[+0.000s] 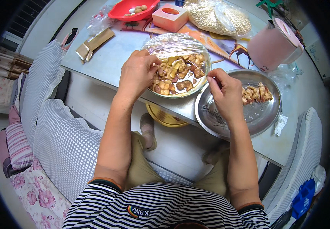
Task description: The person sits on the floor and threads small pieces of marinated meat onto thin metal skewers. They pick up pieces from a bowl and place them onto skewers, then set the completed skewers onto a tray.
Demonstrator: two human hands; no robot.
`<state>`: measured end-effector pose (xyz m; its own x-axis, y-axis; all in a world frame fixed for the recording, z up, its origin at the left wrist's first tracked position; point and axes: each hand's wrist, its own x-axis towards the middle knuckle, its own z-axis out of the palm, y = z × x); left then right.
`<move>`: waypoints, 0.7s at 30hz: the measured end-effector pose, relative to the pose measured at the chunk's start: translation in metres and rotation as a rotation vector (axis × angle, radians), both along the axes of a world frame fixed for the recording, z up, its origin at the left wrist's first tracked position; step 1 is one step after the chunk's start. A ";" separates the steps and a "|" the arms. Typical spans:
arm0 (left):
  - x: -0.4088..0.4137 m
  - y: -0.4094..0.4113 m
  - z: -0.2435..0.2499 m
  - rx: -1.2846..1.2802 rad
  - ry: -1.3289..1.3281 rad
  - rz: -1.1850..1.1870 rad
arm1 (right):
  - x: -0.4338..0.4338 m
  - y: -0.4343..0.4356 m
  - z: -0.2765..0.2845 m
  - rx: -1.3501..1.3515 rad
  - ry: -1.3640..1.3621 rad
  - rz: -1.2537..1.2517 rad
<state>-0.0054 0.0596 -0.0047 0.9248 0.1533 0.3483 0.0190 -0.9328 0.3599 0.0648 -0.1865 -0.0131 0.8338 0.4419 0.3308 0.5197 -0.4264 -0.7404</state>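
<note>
A round bowl (209, 61) of marinated meat cubes (165, 86) stands before me, its far half under clear plastic film (176, 43). My left hand (138, 73) is at the bowl's left side, fingertips bent down at the meat; whether they pinch a piece is hidden. My right hand (225, 93) pinches a thin skewer (197, 67) between thumb and fingers, its tip pointing left over the bowl. Under my right hand lies an oval steel tray (256, 126) with threaded meat skewers (257, 94) at its right and a bundle of thin metal skewers (215, 114) at its left.
Behind the bowl are a red basin (122, 13) with eggs and walnuts, a tissue box (170, 17) and a bag of peanuts (216, 18). A pink electric kettle (273, 45) stands beyond the tray. Torn cardboard (94, 44) lies left; crumpled tissue (280, 125) lies right of the tray.
</note>
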 end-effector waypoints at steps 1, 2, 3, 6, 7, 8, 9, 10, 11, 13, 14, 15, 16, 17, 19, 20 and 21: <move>0.001 -0.001 0.000 0.046 0.011 0.015 | 0.000 0.000 0.000 -0.002 -0.005 0.000; 0.000 0.000 0.001 0.056 0.059 0.057 | 0.000 0.000 0.000 -0.003 -0.011 0.000; -0.001 0.003 0.001 0.063 0.105 0.096 | 0.001 -0.001 0.000 -0.008 -0.017 -0.002; -0.003 0.004 0.000 -0.007 0.233 0.113 | 0.001 -0.002 0.001 -0.005 -0.038 -0.002; -0.004 0.004 -0.001 -0.047 0.275 0.104 | 0.001 -0.002 0.001 0.008 -0.036 0.009; -0.004 0.005 -0.004 -0.026 0.220 0.081 | 0.000 0.000 0.000 0.021 -0.034 0.021; -0.004 0.005 -0.008 -0.007 0.164 0.060 | -0.001 0.002 0.000 0.032 -0.034 0.032; -0.003 0.005 -0.011 0.012 0.107 0.038 | -0.003 0.003 0.000 0.017 -0.025 0.038; -0.002 0.006 -0.012 -0.043 0.142 0.051 | -0.004 0.004 -0.001 0.001 -0.016 0.045; 0.002 0.008 -0.010 -0.152 0.204 0.073 | -0.005 0.006 -0.002 -0.002 -0.002 0.054; 0.003 0.012 -0.008 -0.354 0.210 0.069 | -0.005 0.007 -0.004 0.010 0.007 0.060; 0.003 0.018 -0.007 -0.554 0.215 0.064 | -0.005 0.008 -0.005 0.023 0.016 0.065; 0.003 0.021 -0.005 -0.755 0.219 0.058 | -0.006 0.008 -0.005 0.042 0.047 0.079; 0.003 0.022 -0.003 -0.874 0.190 0.032 | -0.006 0.009 -0.004 0.061 0.079 0.093; 0.002 0.019 0.006 -1.114 0.129 -0.024 | -0.008 0.011 -0.004 0.123 0.129 0.115; 0.002 0.018 0.007 -1.209 0.114 -0.043 | -0.010 0.012 -0.006 0.166 0.147 0.124; 0.002 0.014 0.007 -1.300 0.094 -0.047 | -0.011 0.014 -0.006 0.209 0.166 0.135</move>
